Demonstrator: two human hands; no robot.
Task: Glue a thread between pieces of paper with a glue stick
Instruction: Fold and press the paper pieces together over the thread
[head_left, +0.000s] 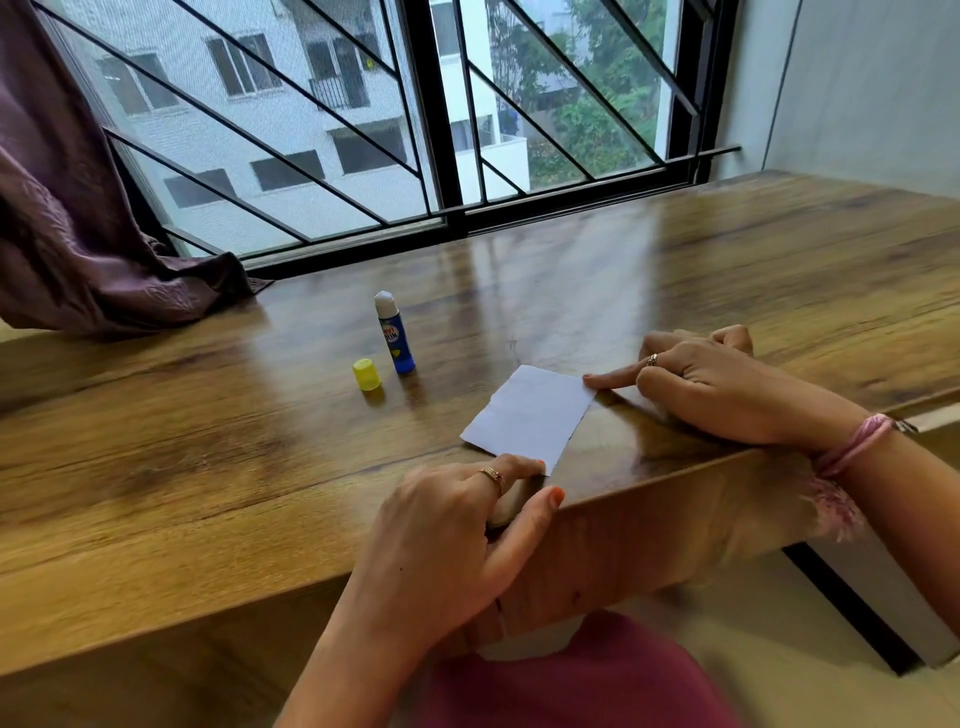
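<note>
White paper (530, 415) lying between the hands, blue glue stick (395, 335) showing a white tip, yellow cap (367, 374) beside it, brown wood-grain table (208, 441), purple curtain (67, 218), pink wristband (852, 444).

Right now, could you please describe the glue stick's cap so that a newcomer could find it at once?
Start at the wooden table under the barred window. Left of the white paper stands the open blue glue stick. The cap sits just left of its base: small, yellow, and the only yellow thing on the table.
</note>
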